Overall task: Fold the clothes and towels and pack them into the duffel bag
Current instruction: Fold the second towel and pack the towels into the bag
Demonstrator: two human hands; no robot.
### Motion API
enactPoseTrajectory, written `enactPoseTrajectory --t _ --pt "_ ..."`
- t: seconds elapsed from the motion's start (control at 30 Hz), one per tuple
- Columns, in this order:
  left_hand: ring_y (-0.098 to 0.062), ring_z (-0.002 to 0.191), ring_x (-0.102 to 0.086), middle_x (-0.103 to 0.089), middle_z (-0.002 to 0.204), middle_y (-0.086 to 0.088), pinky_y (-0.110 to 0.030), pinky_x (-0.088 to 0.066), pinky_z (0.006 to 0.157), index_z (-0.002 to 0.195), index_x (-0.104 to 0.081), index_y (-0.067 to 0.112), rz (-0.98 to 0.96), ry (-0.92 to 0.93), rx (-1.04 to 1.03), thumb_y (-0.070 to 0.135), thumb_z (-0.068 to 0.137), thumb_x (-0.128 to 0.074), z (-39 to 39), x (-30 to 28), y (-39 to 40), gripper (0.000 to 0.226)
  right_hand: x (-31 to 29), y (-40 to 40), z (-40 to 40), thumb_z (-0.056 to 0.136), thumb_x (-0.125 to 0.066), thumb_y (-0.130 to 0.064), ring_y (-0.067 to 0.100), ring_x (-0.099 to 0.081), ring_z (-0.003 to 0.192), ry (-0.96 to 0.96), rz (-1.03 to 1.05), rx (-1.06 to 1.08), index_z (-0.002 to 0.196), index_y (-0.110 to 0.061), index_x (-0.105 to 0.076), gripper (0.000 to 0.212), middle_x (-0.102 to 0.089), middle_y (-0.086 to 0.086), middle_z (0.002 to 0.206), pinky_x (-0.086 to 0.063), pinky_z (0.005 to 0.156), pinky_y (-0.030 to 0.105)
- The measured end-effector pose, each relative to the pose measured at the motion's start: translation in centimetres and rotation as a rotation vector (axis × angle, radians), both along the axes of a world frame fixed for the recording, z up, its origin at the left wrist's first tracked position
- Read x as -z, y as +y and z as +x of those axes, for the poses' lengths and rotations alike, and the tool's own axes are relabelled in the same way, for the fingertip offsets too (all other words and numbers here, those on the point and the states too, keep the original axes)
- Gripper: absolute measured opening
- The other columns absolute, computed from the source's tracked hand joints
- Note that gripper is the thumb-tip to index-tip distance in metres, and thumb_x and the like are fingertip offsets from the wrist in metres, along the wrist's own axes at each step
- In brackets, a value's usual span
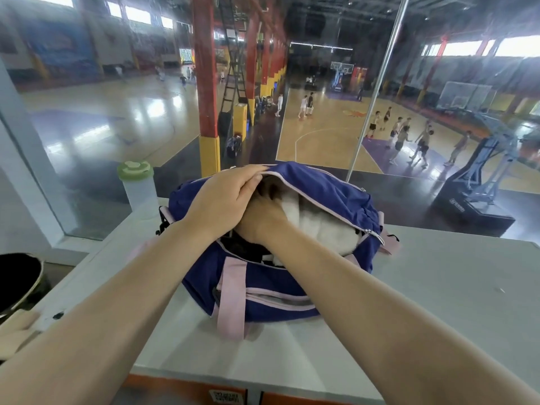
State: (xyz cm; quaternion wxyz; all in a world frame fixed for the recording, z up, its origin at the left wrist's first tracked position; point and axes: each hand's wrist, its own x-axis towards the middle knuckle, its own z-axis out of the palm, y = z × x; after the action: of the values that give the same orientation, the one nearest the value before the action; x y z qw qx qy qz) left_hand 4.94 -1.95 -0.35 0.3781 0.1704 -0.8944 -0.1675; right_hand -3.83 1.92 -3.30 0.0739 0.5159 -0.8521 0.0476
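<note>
Duffel bag, main zip open, partly packed.

The blue duffel bag (292,302) with pink straps (one strap hangs down its near side) lies on its base on the desk. A white folded towel (324,226) fills the right part of the opening; dark fabric (242,248) sits at the left, partly hidden.

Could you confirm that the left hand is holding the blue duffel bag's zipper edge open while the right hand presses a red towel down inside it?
Not quite: the head view shows the towel is white. Otherwise yes: the left hand holds the blue duffel bag open while the right hand reaches inside.
</note>
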Motion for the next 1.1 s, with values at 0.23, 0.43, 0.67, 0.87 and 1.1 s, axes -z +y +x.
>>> enactPoseTrajectory --t 0.23,0.43,0.67,0.87,1.1 --pt "-0.004 0.111 -0.056 -0.066 0.119 0.009 0.0 -0.029 0.09 0.13 -0.059 0.021 -0.041 0.012 0.048 0.025 0.105 -0.037 0.6 -0.5 -0.4 0.034 0.5 -1.3 -2.7 0.099 -0.037 -0.044 0.032 -0.032 0.139 -0.276 0.157 -0.087 0.149 -0.015 -0.03 0.058 -0.033 0.013 0.154 -0.027 0.115 0.044" --pt "-0.006 0.112 -0.055 -0.064 0.123 0.009 -0.003 -0.031 0.089 0.134 -0.054 0.024 -0.025 -0.059 0.062 0.024 0.105 -0.036 1.1 0.0 -1.2 0.034 3.0 -1.4 -2.6 0.09 -0.012 -0.063 0.032 -0.021 0.145 -0.135 0.143 -0.109 0.153 -0.025 -0.02 0.074 -0.023 0.012 0.159 -0.015 0.117 0.049" --pt "-0.008 0.124 -0.051 -0.057 0.137 0.009 -0.016 -0.032 0.101 0.141 -0.047 0.03 0.018 -0.163 0.042 0.017 0.102 -0.04 2.2 1.6 -0.7 0.042 1.9 3.1 -2.8 0.093 -0.031 -0.054 0.029 -0.038 0.136 -0.221 -0.103 -0.309 0.145 -0.022 -0.037 0.061 -0.044 0.011 0.148 -0.027 0.115 0.045" --pt "-0.011 0.124 -0.051 -0.057 0.137 0.007 -0.019 -0.033 0.099 0.14 -0.048 0.027 0.025 -0.173 0.019 0.021 0.103 -0.038 2.9 0.6 -0.5 0.039 1.2 11.2 -3.6 0.094 -0.05 -0.02 0.016 -0.05 0.123 -0.291 -0.172 -0.355 0.135 -0.019 -0.054 0.041 -0.058 -0.001 0.134 -0.037 0.109 0.029" --pt "-0.007 0.126 -0.048 -0.055 0.138 0.011 -0.016 -0.032 0.099 0.14 -0.05 0.028 0.084 -0.196 -0.007 0.026 0.105 -0.035 2.6 1.5 0.5 0.038 -0.8 14.8 -6.3 0.086 -0.06 -0.02 0.02 -0.05 0.11 -0.106 -0.564 -0.026 0.126 -0.023 -0.049 0.041 -0.054 -0.002 0.12 -0.045 0.091 0.036"
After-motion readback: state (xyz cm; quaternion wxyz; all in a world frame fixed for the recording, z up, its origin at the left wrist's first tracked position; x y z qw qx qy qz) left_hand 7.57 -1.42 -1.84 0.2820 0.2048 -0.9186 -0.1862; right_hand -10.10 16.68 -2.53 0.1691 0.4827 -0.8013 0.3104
